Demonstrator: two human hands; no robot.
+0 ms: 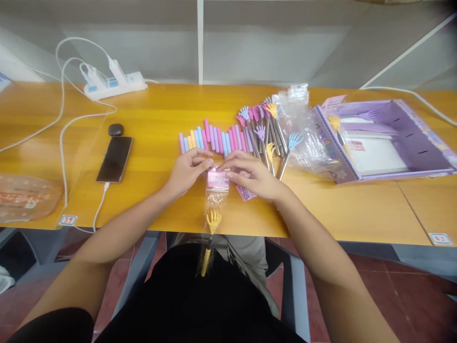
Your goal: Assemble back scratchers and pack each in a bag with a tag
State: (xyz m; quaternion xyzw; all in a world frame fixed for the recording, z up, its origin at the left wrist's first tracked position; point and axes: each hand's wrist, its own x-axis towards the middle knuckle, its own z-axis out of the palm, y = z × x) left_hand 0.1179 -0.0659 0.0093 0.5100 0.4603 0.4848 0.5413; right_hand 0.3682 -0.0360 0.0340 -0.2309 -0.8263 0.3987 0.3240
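A clear plastic bag (216,199) with a pink card (217,180) at its top hangs over the table's front edge. Inside it is a yellow hand-shaped scratcher (213,221) with a yellow handle, lying toward my lap. My left hand (189,170) pinches the bag's top left corner, thumb and fingers together. My right hand (252,174) is closed on the card's right side. Another pink card (245,186) lies partly under my right hand. Beyond my hands are several coloured handle tubes (214,138) in a row and a pile of scratcher rods with coloured hand heads (260,132).
Clear bags (303,128) lie right of the pile, beside a purple box (424,124) holding bagged scratchers. At left are a phone (114,159) on a charging cable, a small black case (116,129), a power strip (132,83) and a printed plastic pouch (30,196).
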